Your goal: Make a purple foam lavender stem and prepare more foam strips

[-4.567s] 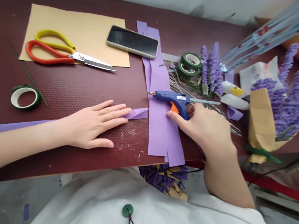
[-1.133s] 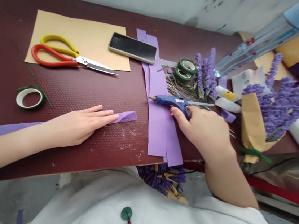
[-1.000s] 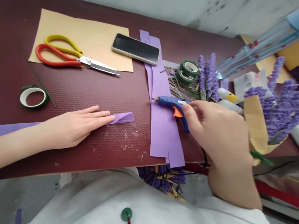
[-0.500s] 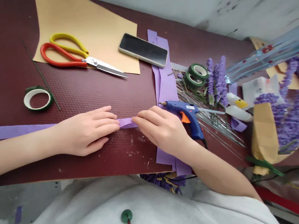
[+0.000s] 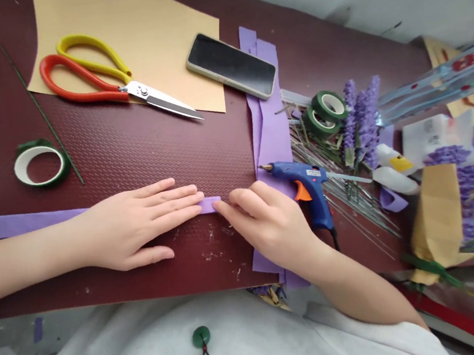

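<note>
A long purple paper strip point(image 5: 22, 224) runs along the table's near side, folded narrow. My left hand point(image 5: 139, 227) lies flat across it, fingers stretched out and holding nothing, covering its middle. Just past those fingertips, the strip's right end shows. There my right hand point(image 5: 269, 225) is closed, fingers curled, with one fingertip at the strip's end; the exact pinch is partly hidden. To the right of that hand lies a blue hot glue gun point(image 5: 314, 191) with an orange trigger, its nozzle pointing left over wider purple paper strips point(image 5: 272, 127).
Scissors point(image 5: 122, 88) and a phone point(image 5: 232, 66) rest on brown paper point(image 5: 166, 25). At left are a green tape roll point(image 5: 40, 162) and a thin green stem point(image 5: 41, 112). Green tape rolls point(image 5: 326, 109), wires point(image 5: 353, 209) and purple flowers point(image 5: 367, 127) crowd the right.
The view has shifted slightly. My right hand's fingers have curled in more at the strip's end, and the strip there looks flatter. My left thumb has spread away from its fingers.
</note>
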A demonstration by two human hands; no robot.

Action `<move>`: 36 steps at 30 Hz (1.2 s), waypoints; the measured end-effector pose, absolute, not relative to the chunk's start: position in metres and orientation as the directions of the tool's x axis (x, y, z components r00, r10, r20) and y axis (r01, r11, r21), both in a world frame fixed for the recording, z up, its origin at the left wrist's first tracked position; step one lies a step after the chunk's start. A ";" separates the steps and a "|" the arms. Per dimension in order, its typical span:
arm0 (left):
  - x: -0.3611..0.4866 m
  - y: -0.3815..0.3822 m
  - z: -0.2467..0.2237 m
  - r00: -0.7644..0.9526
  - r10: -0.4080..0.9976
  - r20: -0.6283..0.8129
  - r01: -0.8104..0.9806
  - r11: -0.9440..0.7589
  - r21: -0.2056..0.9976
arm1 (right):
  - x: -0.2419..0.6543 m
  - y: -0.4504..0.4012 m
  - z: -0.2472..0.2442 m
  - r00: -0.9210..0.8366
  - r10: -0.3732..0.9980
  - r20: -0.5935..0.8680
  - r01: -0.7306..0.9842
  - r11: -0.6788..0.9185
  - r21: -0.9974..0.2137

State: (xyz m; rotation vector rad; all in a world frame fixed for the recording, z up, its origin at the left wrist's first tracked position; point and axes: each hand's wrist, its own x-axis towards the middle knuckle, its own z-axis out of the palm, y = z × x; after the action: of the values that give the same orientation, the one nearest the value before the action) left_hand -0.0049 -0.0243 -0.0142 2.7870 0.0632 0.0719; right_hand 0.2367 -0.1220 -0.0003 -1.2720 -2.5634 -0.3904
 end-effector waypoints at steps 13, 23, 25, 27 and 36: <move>-0.001 -0.028 -0.015 0.993 0.116 -0.028 0.117 -0.896 0.429 | 0.236 -0.124 0.000 -0.614 0.739 0.278 0.787 0.601 0.138; -0.002 -0.027 -0.014 0.992 0.116 -0.058 0.130 -0.894 0.428 | 0.238 -0.128 0.003 -0.629 0.749 0.209 0.775 0.625 0.092; -0.002 -0.027 -0.014 0.992 0.111 -0.054 0.124 -0.896 0.426 | 0.239 -0.127 0.005 -0.617 0.759 0.206 0.784 0.615 0.081; -0.002 -0.027 -0.014 0.994 0.102 -0.038 0.108 -0.902 0.418 | 0.241 -0.127 0.006 -0.602 0.771 0.207 0.794 0.605 0.057; -0.002 -0.024 -0.013 0.995 0.079 -0.062 0.098 -0.891 0.443 | 0.242 -0.131 0.005 -0.603 0.795 0.064 0.797 0.600 0.062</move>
State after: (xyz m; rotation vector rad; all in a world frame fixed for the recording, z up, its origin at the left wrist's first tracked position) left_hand -0.0020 -0.0245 -0.0128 2.6759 0.1256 -0.0575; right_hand 0.2419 -0.1311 0.0054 -1.3851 -2.7831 -0.1304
